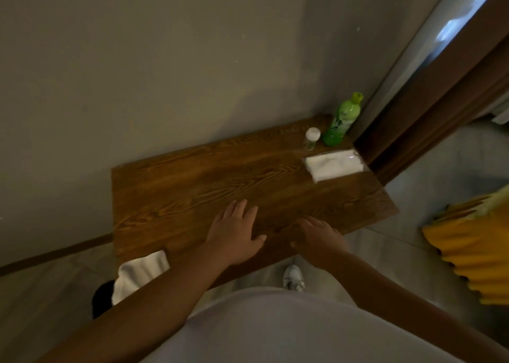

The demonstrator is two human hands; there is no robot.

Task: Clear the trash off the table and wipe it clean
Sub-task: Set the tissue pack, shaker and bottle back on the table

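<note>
Left hand (234, 231): palm down over the near middle of the wooden desk (176, 194), grip spread, fingers straight and slightly fanned, holding nothing; fingertips appear to rest on the wood, though contact cannot be confirmed in the dim light. Right hand (316, 234): also palm down just beside the left, near the front edge, grip relaxed and open, fingers extended toward the far side, holding nothing. The two hands are close but apart. White cloth (137, 274): lies at the near left corner of the desk, draped over the edge, partly hidden by the left forearm; neither hand touches it. Far right corner, against the wall: green plastic bottle (341, 122) with a yellow-green cap, upright; contents cannot be judged through the tinted label. Just to its left, a small clear bottle (311, 139) with a white cap, upright, level inside not readable. In front of both, a flat clear packet (334, 164) holding something white, lying flat near the right edge. Below the desk front, one white shoe (293, 277) on the pale floor. At right, a yellow pleated object (473, 252), identity unclear, stands well apart from the desk.
</note>
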